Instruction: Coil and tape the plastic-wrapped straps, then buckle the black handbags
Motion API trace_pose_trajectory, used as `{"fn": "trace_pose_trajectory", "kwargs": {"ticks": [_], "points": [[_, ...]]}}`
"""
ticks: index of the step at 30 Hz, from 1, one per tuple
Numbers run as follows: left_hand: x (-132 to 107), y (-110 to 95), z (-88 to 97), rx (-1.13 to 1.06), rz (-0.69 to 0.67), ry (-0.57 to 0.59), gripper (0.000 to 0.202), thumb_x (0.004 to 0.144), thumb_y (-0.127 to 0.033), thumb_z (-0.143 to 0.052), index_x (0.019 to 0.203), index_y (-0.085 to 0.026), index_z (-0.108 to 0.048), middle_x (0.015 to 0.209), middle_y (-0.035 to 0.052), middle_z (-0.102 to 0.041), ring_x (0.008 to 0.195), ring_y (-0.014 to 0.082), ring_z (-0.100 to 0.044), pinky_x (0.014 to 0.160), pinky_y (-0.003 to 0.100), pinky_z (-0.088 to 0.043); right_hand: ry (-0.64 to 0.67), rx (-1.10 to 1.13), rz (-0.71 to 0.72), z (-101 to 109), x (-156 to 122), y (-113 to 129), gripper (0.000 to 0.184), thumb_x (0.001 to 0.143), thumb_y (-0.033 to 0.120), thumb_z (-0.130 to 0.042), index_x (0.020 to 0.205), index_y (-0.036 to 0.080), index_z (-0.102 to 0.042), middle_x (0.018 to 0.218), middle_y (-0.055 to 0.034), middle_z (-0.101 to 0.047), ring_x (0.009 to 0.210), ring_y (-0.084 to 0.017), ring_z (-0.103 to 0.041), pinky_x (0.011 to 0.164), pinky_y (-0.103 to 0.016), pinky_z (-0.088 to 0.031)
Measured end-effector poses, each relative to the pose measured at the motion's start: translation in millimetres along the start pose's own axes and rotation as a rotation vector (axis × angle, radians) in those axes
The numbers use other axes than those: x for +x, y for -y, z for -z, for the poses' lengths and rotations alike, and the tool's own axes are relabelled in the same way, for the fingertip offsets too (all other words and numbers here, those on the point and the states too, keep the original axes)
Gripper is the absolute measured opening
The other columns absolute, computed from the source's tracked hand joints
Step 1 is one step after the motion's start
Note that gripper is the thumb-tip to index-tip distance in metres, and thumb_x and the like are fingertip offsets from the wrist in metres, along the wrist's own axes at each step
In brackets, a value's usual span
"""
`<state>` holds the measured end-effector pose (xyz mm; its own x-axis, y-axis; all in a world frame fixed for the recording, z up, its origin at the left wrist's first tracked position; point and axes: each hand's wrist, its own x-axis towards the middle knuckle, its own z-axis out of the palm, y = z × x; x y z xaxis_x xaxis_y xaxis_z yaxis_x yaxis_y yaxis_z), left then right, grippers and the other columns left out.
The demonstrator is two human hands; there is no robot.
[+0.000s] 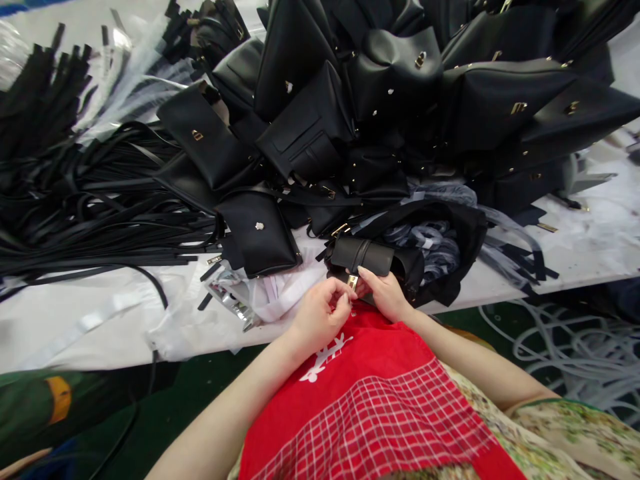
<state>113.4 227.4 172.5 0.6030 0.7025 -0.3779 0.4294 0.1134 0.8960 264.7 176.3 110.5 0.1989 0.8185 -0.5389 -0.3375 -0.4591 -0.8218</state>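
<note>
A small black leather bag (370, 259) with a gold clasp (353, 281) lies at the table's front edge, right in front of me. My right hand (385, 293) grips the bag's lower edge, forefinger stretched along it beside the clasp. My left hand (320, 313) is curled in a pinch at the clasp, fingertips meeting those of the right hand. What the left fingers pinch is too small to make out. A red apron (370, 393) with a white print covers my lap below both hands.
A big heap of black bags (400, 100) with gold fittings fills the back of the white table (590, 253). Black straps (75, 200) lie in a mass at left. Clear plastic wrappers (235, 300) sit left of my hands, more wrappers (565, 347) on the green floor at right.
</note>
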Motion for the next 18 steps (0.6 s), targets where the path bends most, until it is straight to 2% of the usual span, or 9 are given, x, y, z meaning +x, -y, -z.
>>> {"fn": "trace_pose_trajectory", "kwargs": {"ticks": [3, 5, 6, 8, 11, 14, 18], "points": [[-2.3, 1.7, 3.1, -0.301, 0.199, 0.191, 0.015, 0.089, -0.028, -0.045, 0.077, -0.019, -0.050, 0.063, -0.0010, -0.059, 0.053, 0.0116, -0.058, 0.055, 0.025, -0.048, -0.020, -0.008, -0.011, 1.1, 0.3, -1.2, 0.050, 0.073, 0.069, -0.063, 0.061, 0.020, -0.064, 0.056, -0.0046, -0.066, 0.051, -0.019, -0.061, 0.053, -0.033, -0.053], [-1.1, 3.0, 8.7, -0.363, 0.230, 0.263, 0.019, 0.090, -0.032, -0.045, 0.076, -0.020, -0.046, 0.061, -0.0021, -0.057, 0.053, 0.0110, -0.057, 0.055, 0.024, -0.047, -0.024, -0.012, -0.016, 1.8, 0.1, -2.8, 0.051, 0.072, 0.070, -0.064, 0.060, 0.020, -0.064, 0.056, -0.0047, -0.066, 0.051, -0.018, -0.060, 0.052, -0.032, -0.052], [1.1, 3.8, 11.7, -0.324, 0.208, 0.247, 0.019, 0.091, -0.034, -0.046, 0.078, -0.020, -0.047, 0.062, -0.0025, -0.057, 0.053, 0.0108, -0.056, 0.055, 0.024, -0.046, -0.020, -0.006, -0.015, 2.0, -0.1, -3.6, 0.051, 0.071, 0.069, -0.064, 0.060, 0.020, -0.064, 0.056, -0.0047, -0.066, 0.051, -0.018, -0.060, 0.051, -0.032, -0.052], [8.6, 6.0, 16.3, -0.137, 0.104, 0.125, 0.016, 0.088, -0.035, -0.053, 0.087, -0.020, -0.052, 0.066, -0.0036, -0.056, 0.055, 0.0105, -0.054, 0.055, 0.023, -0.044, -0.014, 0.009, -0.006, 2.0, -0.6, -4.9, 0.050, 0.072, 0.068, -0.065, 0.059, 0.020, -0.064, 0.055, -0.0043, -0.066, 0.050, -0.018, -0.060, 0.050, -0.031, -0.051], [23.0, 10.0, 16.2, 0.216, -0.077, -0.003, 0.021, 0.080, -0.026, -0.067, 0.099, -0.021, -0.060, 0.074, -0.0032, -0.057, 0.062, 0.0112, -0.053, 0.060, 0.023, -0.043, -0.015, 0.029, 0.003, 1.6, -1.5, -5.7, 0.049, 0.073, 0.067, -0.065, 0.059, 0.020, -0.065, 0.053, -0.0036, -0.065, 0.049, -0.017, -0.060, 0.050, -0.030, -0.051], [32.9, 14.5, 9.9, 0.410, -0.197, 0.034, 0.011, 0.080, -0.018, -0.066, 0.091, -0.021, -0.065, 0.079, -0.0007, -0.060, 0.070, 0.0132, -0.056, 0.066, 0.025, -0.045, -0.024, 0.035, -0.006, 1.7, -2.1, -5.6, 0.052, 0.070, 0.069, -0.066, 0.056, 0.019, -0.064, 0.050, -0.0032, -0.063, 0.047, -0.017, -0.059, 0.049, -0.029, -0.050], [36.9, 19.2, 4.2, 0.498, -0.289, 0.040, 0.008, 0.089, -0.019, -0.057, 0.087, -0.021, -0.065, 0.083, 0.0013, -0.061, 0.077, 0.0149, -0.058, 0.070, 0.027, -0.047, -0.015, 0.059, -0.028, 2.6, -1.2, -1.7, 0.053, 0.065, 0.071, -0.068, 0.056, 0.018, -0.065, 0.049, -0.0028, -0.063, 0.046, -0.016, -0.058, 0.047, -0.028, -0.049]]}}
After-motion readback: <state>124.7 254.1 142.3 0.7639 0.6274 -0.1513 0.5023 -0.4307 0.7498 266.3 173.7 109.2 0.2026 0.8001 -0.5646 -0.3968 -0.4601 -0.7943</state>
